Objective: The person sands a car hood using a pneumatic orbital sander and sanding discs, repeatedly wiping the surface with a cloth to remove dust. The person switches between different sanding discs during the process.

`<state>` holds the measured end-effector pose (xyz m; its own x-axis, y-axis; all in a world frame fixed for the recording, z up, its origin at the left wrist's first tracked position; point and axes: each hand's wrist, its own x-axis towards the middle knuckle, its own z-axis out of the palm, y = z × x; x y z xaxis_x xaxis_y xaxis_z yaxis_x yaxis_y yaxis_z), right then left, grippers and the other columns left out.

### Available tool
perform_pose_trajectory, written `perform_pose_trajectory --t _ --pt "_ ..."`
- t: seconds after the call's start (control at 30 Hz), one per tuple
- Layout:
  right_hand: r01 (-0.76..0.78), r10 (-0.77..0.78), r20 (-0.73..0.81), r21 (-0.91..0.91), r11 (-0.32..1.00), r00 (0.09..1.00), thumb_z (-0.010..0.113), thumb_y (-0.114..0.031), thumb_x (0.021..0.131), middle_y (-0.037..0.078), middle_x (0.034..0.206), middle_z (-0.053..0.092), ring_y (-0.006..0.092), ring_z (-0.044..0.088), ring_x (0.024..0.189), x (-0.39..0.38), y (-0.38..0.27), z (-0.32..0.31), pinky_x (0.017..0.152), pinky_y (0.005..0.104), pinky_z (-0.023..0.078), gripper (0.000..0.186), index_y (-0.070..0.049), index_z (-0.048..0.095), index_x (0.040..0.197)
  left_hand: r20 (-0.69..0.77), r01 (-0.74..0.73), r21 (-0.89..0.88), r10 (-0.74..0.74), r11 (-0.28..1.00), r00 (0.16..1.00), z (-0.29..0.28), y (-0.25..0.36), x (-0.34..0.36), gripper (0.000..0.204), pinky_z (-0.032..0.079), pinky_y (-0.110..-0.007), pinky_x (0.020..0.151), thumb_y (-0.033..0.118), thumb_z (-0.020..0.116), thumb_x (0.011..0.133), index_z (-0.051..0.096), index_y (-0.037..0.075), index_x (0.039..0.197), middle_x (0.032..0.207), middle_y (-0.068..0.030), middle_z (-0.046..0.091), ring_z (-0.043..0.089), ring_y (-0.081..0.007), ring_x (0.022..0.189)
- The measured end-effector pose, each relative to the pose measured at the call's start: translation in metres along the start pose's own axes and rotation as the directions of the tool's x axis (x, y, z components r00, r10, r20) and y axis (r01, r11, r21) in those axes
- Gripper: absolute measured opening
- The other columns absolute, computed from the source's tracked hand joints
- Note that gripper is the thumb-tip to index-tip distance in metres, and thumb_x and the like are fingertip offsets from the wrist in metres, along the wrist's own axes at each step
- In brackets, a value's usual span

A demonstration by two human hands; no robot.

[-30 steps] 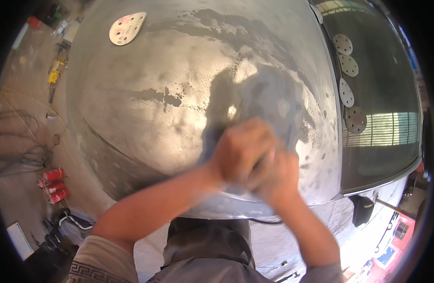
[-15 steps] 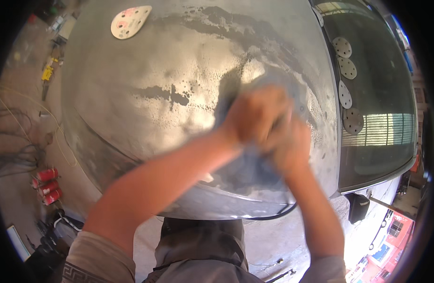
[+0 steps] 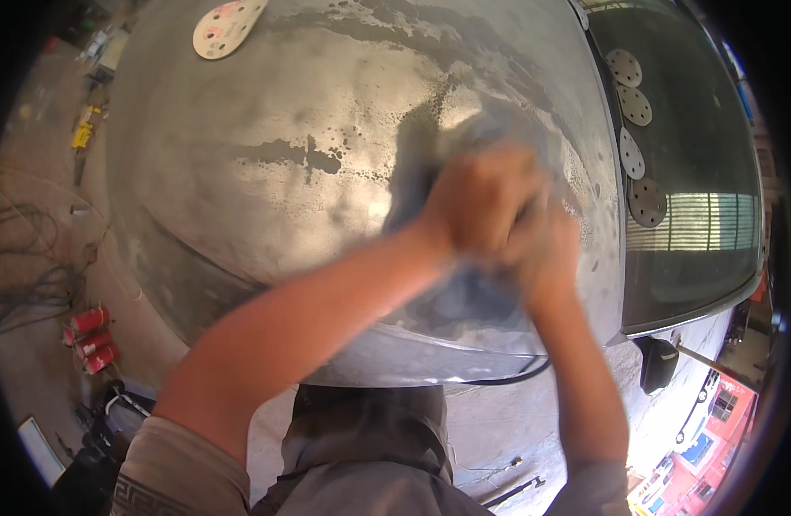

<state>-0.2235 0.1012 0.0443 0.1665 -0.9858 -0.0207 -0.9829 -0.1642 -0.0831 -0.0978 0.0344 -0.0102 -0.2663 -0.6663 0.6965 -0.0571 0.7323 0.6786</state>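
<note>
My left hand [image 3: 486, 202] and my right hand [image 3: 546, 249] are close together over a car hood [image 3: 309, 228], near its windshield side. Both are smeared by motion. Their fingers look curled in, and whatever they grip is hidden beneath them. Beneath and around them, the hood has a darker blue-grey, dusty patch [image 3: 473, 305]. Elsewhere its surface is mottled, with dull bare-looking areas and dark irregular marks [image 3: 301, 157]. A pale round sanding disc [image 3: 229, 27] with holes lies at the hood's far left.
Several more holed sanding discs [image 3: 634, 104] sit in a row along the windshield [image 3: 696, 163]. A black side mirror [image 3: 658, 364] juts out at right. On the floor at left are red cylinders [image 3: 92, 342], loose cables [image 3: 25, 275] and a yellow object [image 3: 83, 133].
Both hands have shifted slightly right over the hood, still together. The view has also moved a little, so the far-left disc now stands nearer the top edge.
</note>
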Motion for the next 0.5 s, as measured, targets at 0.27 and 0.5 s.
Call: perform_pose_trajectory --t 0.27,0.5 --pt "0.085 -0.088 0.036 0.065 0.994 0.996 0.079 -0.018 0.082 0.024 0.1 0.075 0.0425 0.074 0.081 -0.018 -0.015 -0.013 0.071 0.0504 0.06 0.031 0.0 0.065 0.103 -0.019 0.087 -0.013 -0.088 0.996 0.996 -0.009 0.028 -0.016 0.02 0.056 -0.047 0.065 0.023 0.065 0.09 0.067 0.005 0.082 0.081 -0.0168 0.067 0.07 -0.0371 0.075" --pt "0.171 -0.139 -0.218 0.137 0.976 0.966 0.083 -0.02 0.078 0.021 0.084 0.074 0.0428 0.074 0.083 -0.058 -0.029 0.009 0.074 0.0495 0.06 0.036 0.001 0.065 0.1 -0.083 0.023 -0.074 -0.029 0.997 0.996 -0.014 0.051 -0.049 0.018 0.056 -0.048 0.064 0.02 0.065 0.089 0.071 0.006 0.08 0.078 -0.0175 0.065 0.068 -0.0379 0.071"
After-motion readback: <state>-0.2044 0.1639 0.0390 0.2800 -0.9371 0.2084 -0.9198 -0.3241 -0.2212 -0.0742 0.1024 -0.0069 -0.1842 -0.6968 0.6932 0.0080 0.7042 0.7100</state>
